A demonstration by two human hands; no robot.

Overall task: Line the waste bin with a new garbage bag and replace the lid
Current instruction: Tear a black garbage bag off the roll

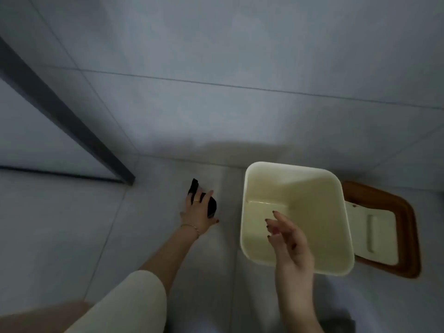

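Observation:
A cream waste bin (pixel 312 188) stands open and unlined on the grey tiled floor at the right. Its lid (pixel 384 227), cream with a brown rim, lies on the floor just right of the bin. A folded black garbage bag (pixel 211 206) lies on the floor left of the bin. My left hand (pixel 198 213) rests on the bag with its fingers laid over it. My right hand (pixel 289 239) hovers above the bin's near edge, fingers apart and holding nothing.
A dark metal frame (pixel 60 116) runs diagonally across the left and meets the floor near the bag. A tiled wall (pixel 240 56) rises behind the bin. My knee in light trousers (pixel 129 306) is at the bottom left.

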